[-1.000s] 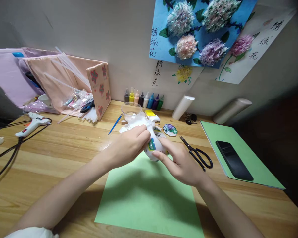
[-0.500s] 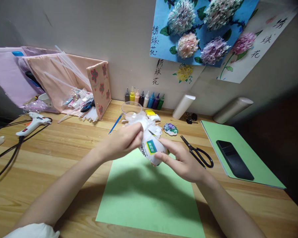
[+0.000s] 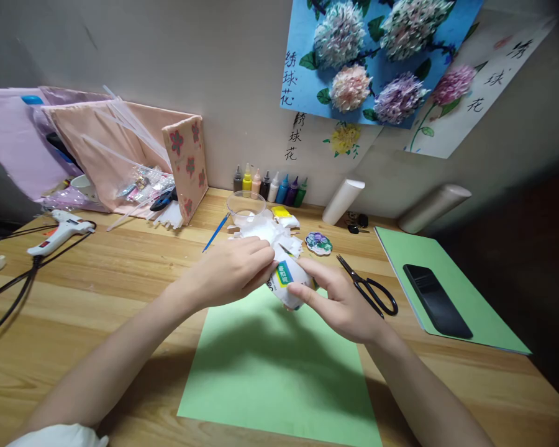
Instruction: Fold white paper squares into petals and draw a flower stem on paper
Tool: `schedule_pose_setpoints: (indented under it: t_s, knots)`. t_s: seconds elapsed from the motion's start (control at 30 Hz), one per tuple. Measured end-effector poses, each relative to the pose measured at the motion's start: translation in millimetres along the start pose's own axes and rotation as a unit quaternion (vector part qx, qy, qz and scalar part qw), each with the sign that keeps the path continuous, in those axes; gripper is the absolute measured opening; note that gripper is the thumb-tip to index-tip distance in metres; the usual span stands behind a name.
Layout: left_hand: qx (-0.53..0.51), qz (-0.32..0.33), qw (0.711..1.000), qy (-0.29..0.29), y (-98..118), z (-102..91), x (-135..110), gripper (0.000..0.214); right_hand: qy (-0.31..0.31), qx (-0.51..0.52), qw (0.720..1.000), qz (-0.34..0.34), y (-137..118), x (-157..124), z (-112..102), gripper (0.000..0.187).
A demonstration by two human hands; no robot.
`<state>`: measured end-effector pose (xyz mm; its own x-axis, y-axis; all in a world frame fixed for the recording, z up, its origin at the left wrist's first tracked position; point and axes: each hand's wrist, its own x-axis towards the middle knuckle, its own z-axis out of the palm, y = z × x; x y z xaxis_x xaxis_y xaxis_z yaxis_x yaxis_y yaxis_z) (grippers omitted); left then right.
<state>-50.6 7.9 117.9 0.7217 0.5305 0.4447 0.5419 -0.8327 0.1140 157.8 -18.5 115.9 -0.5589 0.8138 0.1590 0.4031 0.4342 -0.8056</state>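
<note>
A white rounded package (image 3: 297,282) with a green and yellow label is held above the green paper sheet (image 3: 279,379). My right hand (image 3: 338,298) grips its right side, thumb on the front near the label. At its left edge my left hand (image 3: 242,267) has its fingers closed and pressed together; whatever they pinch is hidden. A small dark pointed tip (image 3: 285,249) shows just above the package. Right behind it lies a heap of white paper pieces (image 3: 265,226).
Black-handled scissors (image 3: 372,292) lie to the right, beside a phone (image 3: 438,301) on green sheets. Paint bottles (image 3: 274,186), a clear bowl (image 3: 246,206) and a blue brush (image 3: 215,231) stand or lie behind. A glue gun (image 3: 60,233) with cables is at left.
My left hand has turned and come down a little along the package's left edge, its fingers now lower. The package has tilted slightly; my right hand keeps its grip.
</note>
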Motion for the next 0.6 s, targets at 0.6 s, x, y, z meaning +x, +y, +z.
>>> schedule_pose_setpoints:
  t_s: [0.6]
  knots:
    - [-0.066,-0.142,0.988,0.005,15.4,10.3,2.2,0.024,0.035,-0.095,0.995,0.006,-4.2,-3.3,3.6,0.020]
